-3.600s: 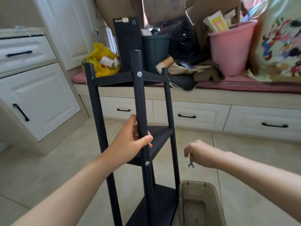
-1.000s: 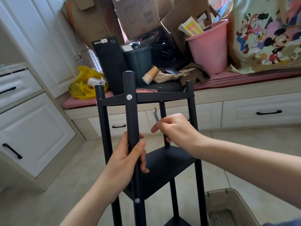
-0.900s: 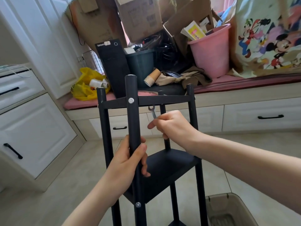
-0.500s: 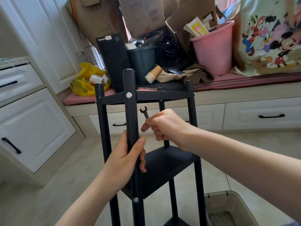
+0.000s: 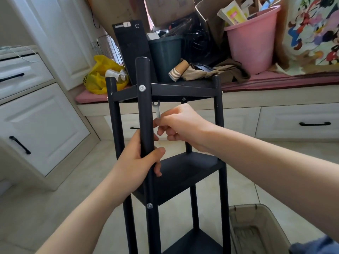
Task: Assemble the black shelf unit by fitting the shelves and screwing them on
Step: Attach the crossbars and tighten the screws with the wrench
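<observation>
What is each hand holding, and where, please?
Left hand grips the shelf's front post between shelves; right hand pinches the wrench by its lower end.

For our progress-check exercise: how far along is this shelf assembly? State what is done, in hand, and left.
Done: top shelf, middle shelf and bottom shelf are in place; screws show on the front post. In hand: the left hand grips that post while the right hand holds a small wrench under the top shelf. Left: likely tightening there; other joints cannot be judged.
</observation>
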`<state>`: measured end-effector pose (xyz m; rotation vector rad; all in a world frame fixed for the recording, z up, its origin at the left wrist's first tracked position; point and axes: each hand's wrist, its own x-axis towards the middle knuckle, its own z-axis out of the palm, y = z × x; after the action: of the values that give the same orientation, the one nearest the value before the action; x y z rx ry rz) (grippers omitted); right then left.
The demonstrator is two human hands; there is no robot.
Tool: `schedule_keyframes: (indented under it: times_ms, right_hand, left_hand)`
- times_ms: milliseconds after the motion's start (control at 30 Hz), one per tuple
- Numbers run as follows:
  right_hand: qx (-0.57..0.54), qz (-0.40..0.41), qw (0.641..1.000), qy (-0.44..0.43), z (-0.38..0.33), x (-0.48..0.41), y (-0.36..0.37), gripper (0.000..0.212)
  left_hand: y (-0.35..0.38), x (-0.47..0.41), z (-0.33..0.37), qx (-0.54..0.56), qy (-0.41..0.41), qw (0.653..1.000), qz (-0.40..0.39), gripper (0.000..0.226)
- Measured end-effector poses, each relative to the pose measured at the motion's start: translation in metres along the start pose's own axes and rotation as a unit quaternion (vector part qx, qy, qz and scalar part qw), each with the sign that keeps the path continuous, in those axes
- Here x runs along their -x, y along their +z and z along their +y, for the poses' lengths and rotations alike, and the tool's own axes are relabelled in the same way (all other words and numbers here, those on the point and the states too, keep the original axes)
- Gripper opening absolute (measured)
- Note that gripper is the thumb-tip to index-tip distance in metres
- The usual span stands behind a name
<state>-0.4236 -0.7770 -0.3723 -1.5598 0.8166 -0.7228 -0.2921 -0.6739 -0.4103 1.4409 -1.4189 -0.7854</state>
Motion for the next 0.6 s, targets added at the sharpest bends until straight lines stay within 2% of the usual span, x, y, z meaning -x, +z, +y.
schedule_keyframes:
  times_ms: [167, 600]
  right_hand:
    - [0.014, 0.022, 1.0, -0.013, -0.001, -0.004, -0.002, 0.016]
    - [-0.023, -0.013, 1.0, -0.004, -0.012, -0.007, -0.004, 0.014]
  left_hand:
    - [-0.005, 0.0, -0.001, -0.002, -0.012, 1.0, -0.006, 0.019]
    - [-0.008, -0.002, -0.005, -0.006, -0.016, 1.0, -0.005, 0.019]
